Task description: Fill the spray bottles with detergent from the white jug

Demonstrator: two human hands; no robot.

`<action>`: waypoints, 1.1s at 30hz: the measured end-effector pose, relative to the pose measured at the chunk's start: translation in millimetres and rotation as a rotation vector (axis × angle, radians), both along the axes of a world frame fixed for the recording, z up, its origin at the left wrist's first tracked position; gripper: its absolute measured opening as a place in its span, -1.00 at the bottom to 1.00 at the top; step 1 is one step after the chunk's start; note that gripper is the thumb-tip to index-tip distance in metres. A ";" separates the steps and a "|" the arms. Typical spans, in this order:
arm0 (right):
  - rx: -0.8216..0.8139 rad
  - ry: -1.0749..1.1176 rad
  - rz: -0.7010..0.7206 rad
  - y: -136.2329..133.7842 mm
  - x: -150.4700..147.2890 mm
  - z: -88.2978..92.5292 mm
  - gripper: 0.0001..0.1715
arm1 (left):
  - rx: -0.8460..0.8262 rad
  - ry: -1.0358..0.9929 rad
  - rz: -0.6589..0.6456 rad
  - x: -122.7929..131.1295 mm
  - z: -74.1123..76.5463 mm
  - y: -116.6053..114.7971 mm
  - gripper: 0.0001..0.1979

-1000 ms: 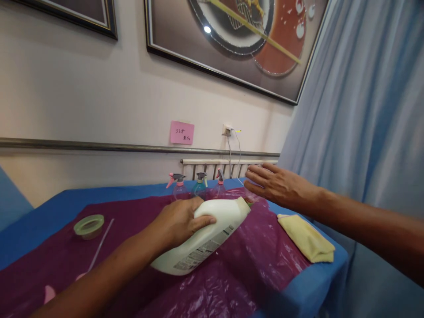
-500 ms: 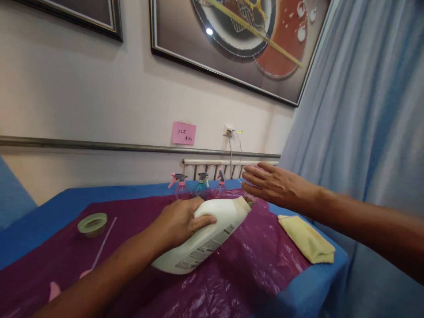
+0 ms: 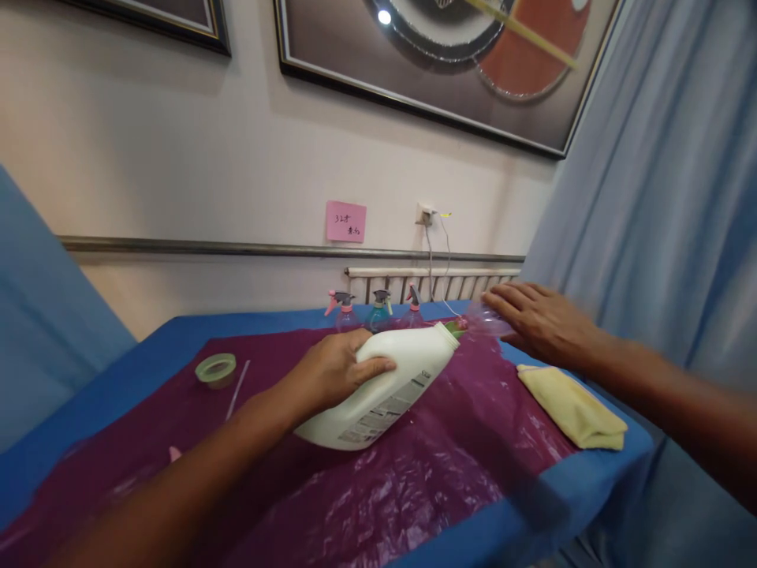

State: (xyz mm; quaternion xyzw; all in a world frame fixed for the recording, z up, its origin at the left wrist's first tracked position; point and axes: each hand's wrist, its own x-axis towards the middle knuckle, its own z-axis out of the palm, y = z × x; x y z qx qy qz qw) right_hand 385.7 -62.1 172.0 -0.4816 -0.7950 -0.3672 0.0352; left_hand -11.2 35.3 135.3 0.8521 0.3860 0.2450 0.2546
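On the purple sheet, the left hand clasps a tilted white jug, its contents hidden. The right hand, hovering a moment ago, now lies on a clear bottle at the jug's mouth; whether it grips cannot be told. Spray bottles stand behind.

- The left hand grips the white jug, which lies tilted on the purple sheet over the blue bench, its neck raised.
- The right hand, fingers stretched flat, sits just past the jug's neck, over a blurred clear thing; contact cannot be told.
- Three spray bottles stand behind the jug.
- A yellow cloth lies right of the jug and a green tape roll well to its left.
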 end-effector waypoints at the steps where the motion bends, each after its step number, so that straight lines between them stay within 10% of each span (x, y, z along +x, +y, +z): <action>1: -0.011 0.111 -0.008 1.2 5.6 -14.7 -0.22 | -0.010 -0.018 0.002 -1.3 -1.1 -0.2 -0.54; 9: -0.176 1.147 -0.018 8.8 -35.8 -149.3 0.00 | -0.057 -0.152 0.052 -24.6 -7.6 -11.5 -0.67; 15: -0.224 1.516 0.032 8.1 -95.8 -205.1 0.02 | -0.014 -0.265 0.252 -45.7 -28.7 -19.9 -0.58; 33: -0.118 1.678 -0.068 -2.4 -94.0 -222.2 0.01 | 0.005 -0.467 0.414 -42.5 -67.4 -9.9 -0.62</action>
